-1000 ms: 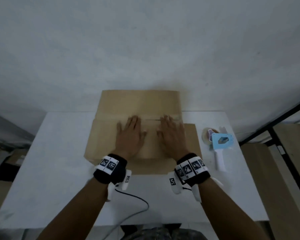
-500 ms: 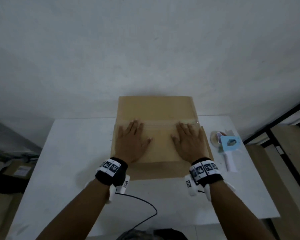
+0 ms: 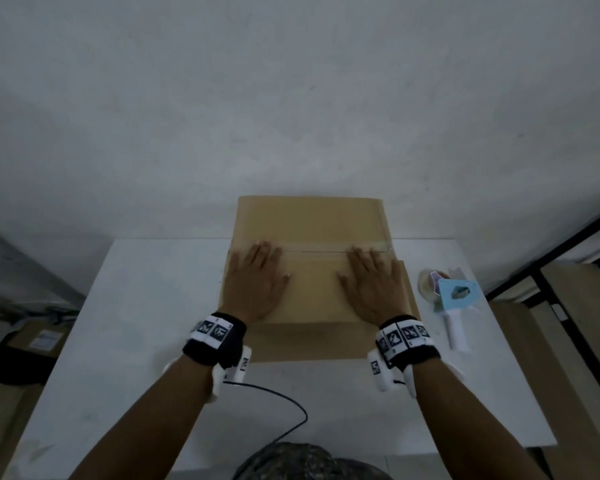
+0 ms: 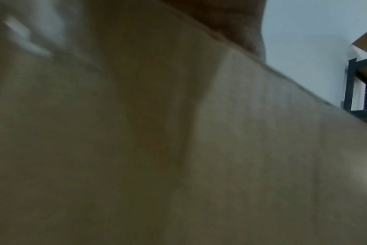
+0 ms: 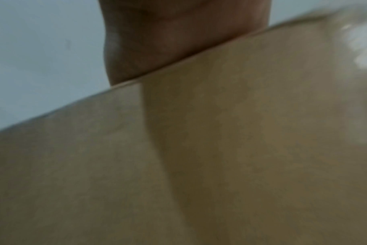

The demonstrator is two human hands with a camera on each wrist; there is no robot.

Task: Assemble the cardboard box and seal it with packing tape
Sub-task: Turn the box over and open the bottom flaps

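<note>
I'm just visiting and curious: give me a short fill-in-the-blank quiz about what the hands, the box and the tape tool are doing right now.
1. Both hands, the left hand and the right hand, lie ____ on top of the cardboard box.
2. The tape dispenser lies on the white table, to the ____ of the box.
3. The dispenser is held by ____ hand.
4. A strip of clear ____ runs along the seam between the top flaps.

Missing words: flat; right; neither; tape

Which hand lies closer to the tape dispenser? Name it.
The right hand: it presses flat on the cardboard box at the edge beside the tape dispenser. The left hand presses the far side.
</note>
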